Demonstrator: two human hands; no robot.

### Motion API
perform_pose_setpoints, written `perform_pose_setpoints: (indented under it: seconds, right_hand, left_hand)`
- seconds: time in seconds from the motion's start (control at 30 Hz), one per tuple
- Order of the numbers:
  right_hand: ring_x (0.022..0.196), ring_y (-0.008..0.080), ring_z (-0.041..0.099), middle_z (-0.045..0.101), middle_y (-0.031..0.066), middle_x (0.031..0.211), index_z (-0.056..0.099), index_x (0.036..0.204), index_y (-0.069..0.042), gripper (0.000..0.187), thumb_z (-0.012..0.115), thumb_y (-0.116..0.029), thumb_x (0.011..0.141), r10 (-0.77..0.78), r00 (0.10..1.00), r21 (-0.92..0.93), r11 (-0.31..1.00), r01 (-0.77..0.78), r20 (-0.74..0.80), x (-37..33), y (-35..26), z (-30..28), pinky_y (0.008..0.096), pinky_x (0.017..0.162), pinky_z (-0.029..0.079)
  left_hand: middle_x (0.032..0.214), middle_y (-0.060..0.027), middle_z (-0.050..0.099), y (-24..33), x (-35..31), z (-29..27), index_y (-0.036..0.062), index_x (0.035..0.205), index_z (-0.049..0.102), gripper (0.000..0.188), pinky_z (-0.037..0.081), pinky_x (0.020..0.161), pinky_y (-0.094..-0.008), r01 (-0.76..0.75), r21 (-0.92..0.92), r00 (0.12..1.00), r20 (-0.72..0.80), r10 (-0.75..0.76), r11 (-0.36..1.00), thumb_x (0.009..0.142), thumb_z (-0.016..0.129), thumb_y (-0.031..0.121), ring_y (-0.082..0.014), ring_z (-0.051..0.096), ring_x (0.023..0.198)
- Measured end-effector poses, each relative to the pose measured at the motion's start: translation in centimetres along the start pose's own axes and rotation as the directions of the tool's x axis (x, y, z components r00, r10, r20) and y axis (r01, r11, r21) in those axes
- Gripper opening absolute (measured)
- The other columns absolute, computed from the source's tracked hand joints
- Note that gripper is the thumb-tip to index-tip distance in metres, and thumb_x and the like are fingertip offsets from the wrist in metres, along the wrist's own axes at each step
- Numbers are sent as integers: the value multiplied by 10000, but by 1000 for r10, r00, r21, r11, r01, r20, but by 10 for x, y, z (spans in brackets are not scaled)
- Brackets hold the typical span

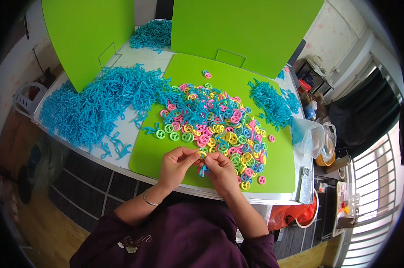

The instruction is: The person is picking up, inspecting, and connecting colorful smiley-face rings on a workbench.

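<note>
Close to the table's front edge, my left hand (174, 169) and my right hand (223, 173) meet with fingertips pinched together. Between them is a small yellow plastic wheel (203, 154), partly covered by the fingers. A blue plastic piece (203, 170) hangs below, at the fingers of my right hand; whether it is joined to the wheel I cannot tell. Just beyond my hands spreads a heap of small spoked wheels (231, 137) in pink, yellow, green and blue, lying on a green board (149, 157). Blue plastic pieces (197, 111) are strewn over the heap.
A large mound of blue plastic pieces (88, 109) covers the table's left side. Smaller piles lie at the right (270, 102) and far back (152, 35). Two upright green panels (242, 31) stand behind. A clear plastic bag (307, 136) hangs at the right edge, above a shiny rectangular object (305, 185).
</note>
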State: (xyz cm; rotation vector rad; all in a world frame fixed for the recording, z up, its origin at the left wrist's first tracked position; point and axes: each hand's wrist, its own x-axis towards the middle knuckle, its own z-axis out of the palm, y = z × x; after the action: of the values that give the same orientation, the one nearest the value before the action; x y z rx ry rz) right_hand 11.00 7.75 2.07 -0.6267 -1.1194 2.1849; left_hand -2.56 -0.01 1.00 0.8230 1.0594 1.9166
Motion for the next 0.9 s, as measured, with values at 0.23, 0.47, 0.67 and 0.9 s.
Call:
perform_pose_setpoints:
  seconds: [0.23, 0.47, 0.67, 0.9]
  right_hand:
    - [803, 140, 655, 682, 105, 892, 611, 996, 40, 158, 637, -61, 878, -243, 969, -462, 866, 194, -49, -6, 2, 7, 254, 719, 536]
    - [805, 126, 649, 680, 99, 882, 610, 1004, 46, 173, 648, -58, 871, -224, 966, -471, 871, 139, -129, -8, 0, 10, 245, 698, 539]
    - [783, 110, 639, 668, 96, 916, 589, 1088, 46, 271, 671, -63, 853, -420, 905, -605, 704, 372, 67, -14, 4, 13, 245, 687, 535]
    - [1027, 252, 581, 565, 136, 1202, 583, 1207, -81, 506, 706, 26, 728, -589, 603, -776, -66, 628, 539, -21, -13, 13, 346, 793, 524]
  left_hand:
    - [870, -74, 672, 0, -1, -2, -22, 949, 656, 97, 542, 692, -230, -4, 45, 1000, -15, 5, 999, 861, 639, 16, -108, 633, 756]
    - [927, -63, 675, -3, -6, -2, -26, 984, 649, 125, 523, 744, -237, -201, 260, 979, 66, 191, 944, 877, 625, 33, -95, 622, 823]
    - [990, -63, 663, 0, 3, -5, 8, 1046, 626, 164, 523, 755, -233, 32, -2, 996, 87, -32, 999, 904, 599, 85, -109, 622, 846]
    - [936, -29, 641, 2, 7, -16, 43, 1012, 629, 136, 521, 730, -235, 283, -324, 951, -30, -309, 903, 904, 611, 124, -111, 622, 823]
